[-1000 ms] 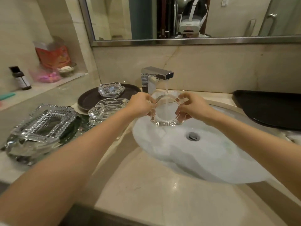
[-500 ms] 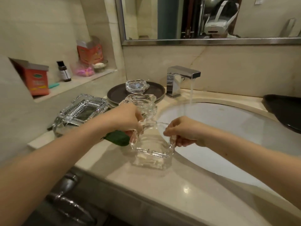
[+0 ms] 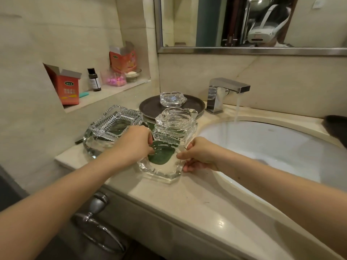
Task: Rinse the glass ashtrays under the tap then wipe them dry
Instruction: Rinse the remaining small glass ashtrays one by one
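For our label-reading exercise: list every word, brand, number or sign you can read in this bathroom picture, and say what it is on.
None can be read.
Near red box: green oval logo and yellow lines, too blurred.
Far red box: green logo and print, too blurred.
Small dark bottle: label too small.
Tap: no marking visible.

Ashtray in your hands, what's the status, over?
Left hand and right hand both grip the clear ashtray, low on the counter. Stacked ashtrays right behind it. Tap running, over.
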Demonstrator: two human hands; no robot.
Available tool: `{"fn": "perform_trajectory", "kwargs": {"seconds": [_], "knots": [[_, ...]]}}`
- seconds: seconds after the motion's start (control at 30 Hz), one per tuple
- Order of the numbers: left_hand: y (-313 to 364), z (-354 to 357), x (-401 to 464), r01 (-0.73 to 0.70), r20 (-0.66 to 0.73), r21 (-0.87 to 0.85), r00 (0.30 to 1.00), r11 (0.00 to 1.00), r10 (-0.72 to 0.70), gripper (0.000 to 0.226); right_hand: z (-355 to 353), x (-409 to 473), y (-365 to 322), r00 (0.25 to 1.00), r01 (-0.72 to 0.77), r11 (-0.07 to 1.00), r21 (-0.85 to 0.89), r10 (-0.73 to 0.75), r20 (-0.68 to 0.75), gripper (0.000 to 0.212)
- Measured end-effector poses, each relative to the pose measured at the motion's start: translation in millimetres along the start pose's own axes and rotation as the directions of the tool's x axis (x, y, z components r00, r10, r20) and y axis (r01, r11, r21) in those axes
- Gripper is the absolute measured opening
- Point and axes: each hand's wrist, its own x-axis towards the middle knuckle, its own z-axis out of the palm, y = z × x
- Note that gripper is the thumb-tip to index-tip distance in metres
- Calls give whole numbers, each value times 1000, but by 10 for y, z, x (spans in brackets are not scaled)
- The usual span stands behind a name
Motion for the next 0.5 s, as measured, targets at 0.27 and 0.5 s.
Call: {"fn": "perform_trajectory", "kwargs": {"seconds": [0.27,0.5], "knots": [[-26,73,-29,-82,-134,32,987,996,86,17,-215,-30,-29,996,93,995,-49,-93,-5,13],[224,-284,239,-249,-316,-124,927,961,200,13,-621,99,-372,950,185,963,-196,-226,-214,3]]}}
